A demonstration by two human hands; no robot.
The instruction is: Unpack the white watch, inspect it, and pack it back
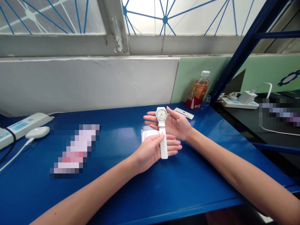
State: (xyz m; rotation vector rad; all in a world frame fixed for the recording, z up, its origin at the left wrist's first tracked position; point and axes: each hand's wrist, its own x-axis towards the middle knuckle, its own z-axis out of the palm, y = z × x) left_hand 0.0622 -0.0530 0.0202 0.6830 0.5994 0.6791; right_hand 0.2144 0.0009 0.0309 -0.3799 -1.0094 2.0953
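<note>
A white wristwatch (161,115) with a pale round dial lies lengthwise across both palms, its strap unbuckled and straight. My left hand (152,148) is palm up, with the thumb pressing on the holed end of the strap and the fingers stretched out beneath it. Beyond it, my right hand (174,123) supports the watch's head from below, its thumb at the edge of the case and fingers extended behind. A white item in clear wrapping (148,134) rests on the desk, partly hidden by my hands. Past the right hand lies a flat white card (184,113) with a dark slot.
The blue desk (112,193) meets a wall at the back. A bottle of amber drink (198,90) stands at the back right, near a blue metal post (243,40). On the left are a pixelated phone-shaped object (77,147), a white charging case (37,132) and a power strip (25,125).
</note>
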